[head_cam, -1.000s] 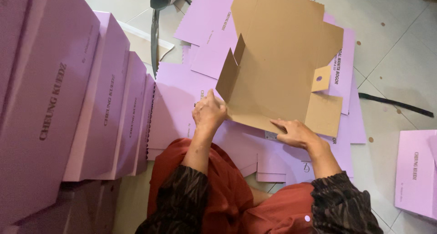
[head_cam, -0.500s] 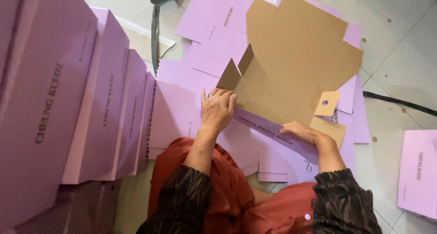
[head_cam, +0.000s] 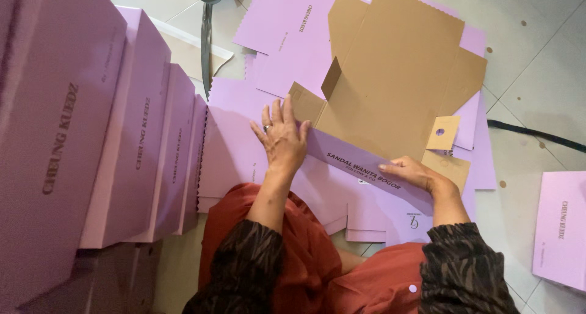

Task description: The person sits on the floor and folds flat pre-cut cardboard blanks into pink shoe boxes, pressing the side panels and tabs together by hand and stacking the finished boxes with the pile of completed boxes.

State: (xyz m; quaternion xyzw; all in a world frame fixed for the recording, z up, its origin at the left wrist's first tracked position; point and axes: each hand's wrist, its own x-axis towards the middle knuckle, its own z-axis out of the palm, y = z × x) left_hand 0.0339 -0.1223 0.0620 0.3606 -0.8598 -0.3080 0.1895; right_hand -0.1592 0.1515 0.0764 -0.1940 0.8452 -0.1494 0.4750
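Note:
A flat cardboard box blank (head_cam: 397,82), brown inside and lilac outside, lies in front of me on a pile of lilac blanks (head_cam: 293,51). Its near side wall (head_cam: 360,164) is folded up, lilac face toward me. My left hand (head_cam: 282,137) presses flat against the left end of that wall, fingers spread, beside a raised brown corner flap (head_cam: 305,103). My right hand (head_cam: 415,172) rests on the right end of the wall, fingers on its top edge. A small brown tab with a hole (head_cam: 441,133) stands at the right.
A row of finished lilac boxes (head_cam: 91,143) stands on edge along the left. Another lilac box (head_cam: 560,228) lies at the right on the pale tiled floor (head_cam: 537,64). A black cable (head_cam: 537,134) crosses the floor. My red skirt (head_cam: 305,259) fills the bottom.
The blank has been lowered from a tilted, lifted pose to lie flat. The near side wall got folded up, and both hands moved onto it, left hand now spread flat.

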